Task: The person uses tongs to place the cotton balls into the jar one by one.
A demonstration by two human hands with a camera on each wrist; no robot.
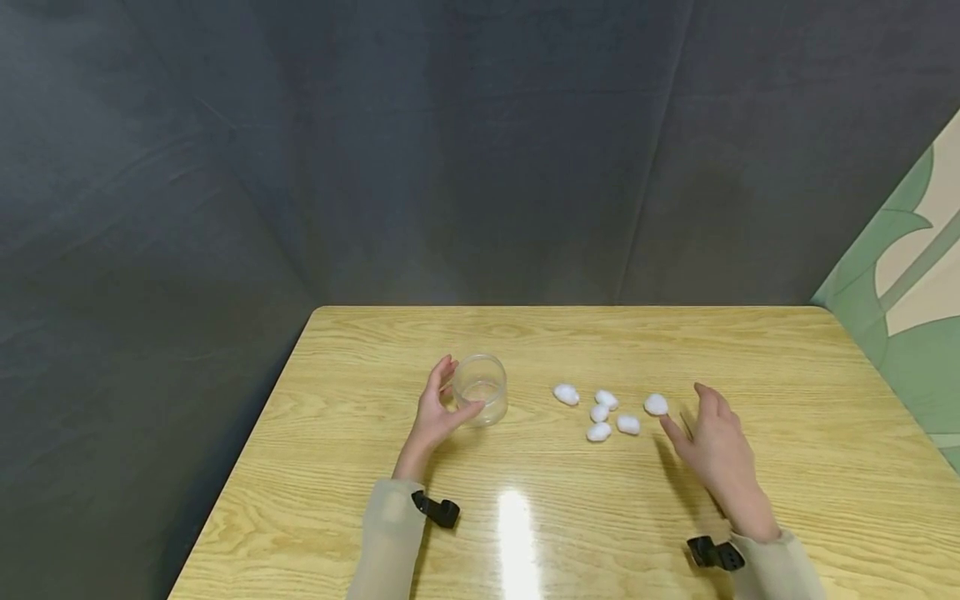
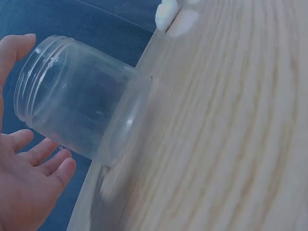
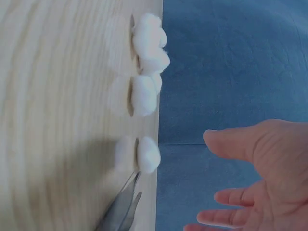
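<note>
A clear, open-topped plastic jar (image 1: 480, 392) stands upright on the table. My left hand (image 1: 441, 412) is beside it, with thumb and fingers spread about its side; in the left wrist view the jar (image 2: 86, 101) shows a threaded rim, and the fingers look relaxed and not gripping. To the right, my right hand (image 1: 720, 446) hovers over the table with thumb and fingers apart, holding nothing. Metal tweezers (image 3: 122, 207) lie below it, their tips close to a white cotton ball (image 3: 148, 155). The head view mostly hides them behind the hand.
Several more white cotton balls (image 1: 598, 432) lie loosely grouped between the jar and my right hand. The wooden table (image 1: 345, 517) ends at the back against a dark cloth (image 1: 480, 167). A green leaf-patterned surface (image 1: 922, 367) borders the right side.
</note>
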